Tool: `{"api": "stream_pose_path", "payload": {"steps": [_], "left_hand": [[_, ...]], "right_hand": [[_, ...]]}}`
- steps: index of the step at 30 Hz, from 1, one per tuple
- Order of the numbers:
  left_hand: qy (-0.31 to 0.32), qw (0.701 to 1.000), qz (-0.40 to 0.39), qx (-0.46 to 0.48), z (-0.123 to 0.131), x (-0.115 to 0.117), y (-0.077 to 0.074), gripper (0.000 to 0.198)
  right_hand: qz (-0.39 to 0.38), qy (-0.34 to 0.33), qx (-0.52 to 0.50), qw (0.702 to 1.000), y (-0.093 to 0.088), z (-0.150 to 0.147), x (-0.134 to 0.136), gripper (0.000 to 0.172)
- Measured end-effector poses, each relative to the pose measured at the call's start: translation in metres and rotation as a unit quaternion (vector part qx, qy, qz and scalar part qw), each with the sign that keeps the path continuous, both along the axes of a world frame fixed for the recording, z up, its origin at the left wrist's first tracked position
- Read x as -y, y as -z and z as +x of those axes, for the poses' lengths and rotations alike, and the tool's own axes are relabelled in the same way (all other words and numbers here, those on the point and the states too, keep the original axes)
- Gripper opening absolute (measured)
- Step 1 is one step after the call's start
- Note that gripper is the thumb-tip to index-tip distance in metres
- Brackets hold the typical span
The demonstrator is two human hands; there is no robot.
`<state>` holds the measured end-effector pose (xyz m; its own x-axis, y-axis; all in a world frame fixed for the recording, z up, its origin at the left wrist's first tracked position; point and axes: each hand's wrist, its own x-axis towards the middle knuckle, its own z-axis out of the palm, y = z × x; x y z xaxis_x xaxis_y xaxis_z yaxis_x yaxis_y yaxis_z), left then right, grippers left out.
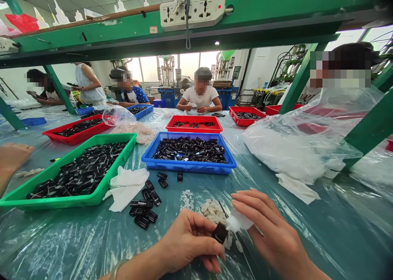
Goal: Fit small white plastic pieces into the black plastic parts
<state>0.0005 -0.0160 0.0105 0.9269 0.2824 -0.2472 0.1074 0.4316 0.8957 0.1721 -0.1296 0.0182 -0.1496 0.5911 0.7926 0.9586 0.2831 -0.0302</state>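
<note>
My left hand (pixel 187 243) pinches a small black plastic part (pixel 220 232) near the table's front edge. My right hand (pixel 270 231) holds a white wad of cloth (pixel 238 222) pressed against that part. Just behind my hands lies a heap of small white pieces (pixel 212 210). Several loose black parts (pixel 144 210) lie to the left on the plastic-covered table, next to a white cloth (pixel 125 186).
A green tray (pixel 101 190) and a blue tray (pixel 187 167) hold many black parts; red trays (pixel 194 129) stand farther back. A large clear bag (pixel 303 145) sits at right. Another person's hand (pixel 12 157) is at far left. Several people sit opposite under a green shelf (pixel 245 10).
</note>
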Motion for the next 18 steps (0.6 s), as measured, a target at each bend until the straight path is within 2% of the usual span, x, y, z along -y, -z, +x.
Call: {"api": "stream_pose_path", "payload": {"steps": [6,11,14,18], "left_hand": [[-0.090,0.996,0.017,0.020,0.003,0.001,-0.004,0.024],[-0.146,0.989,0.019,0.015,0.004,0.001,-0.002,0.026],[-0.148,0.989,0.020,0.014,0.004,0.001,-0.002,0.025],[-0.094,0.995,0.022,0.015,0.004,0.001,-0.001,0.020]], "right_hand": [[-0.035,0.060,-0.122,0.990,0.002,-0.001,-0.003,0.033],[-0.048,0.058,-0.148,0.986,0.008,0.001,-0.003,0.031],[-0.054,0.055,-0.143,0.987,0.010,0.002,-0.003,0.033],[-0.046,0.047,-0.110,0.992,0.008,0.001,-0.004,0.036]]}}
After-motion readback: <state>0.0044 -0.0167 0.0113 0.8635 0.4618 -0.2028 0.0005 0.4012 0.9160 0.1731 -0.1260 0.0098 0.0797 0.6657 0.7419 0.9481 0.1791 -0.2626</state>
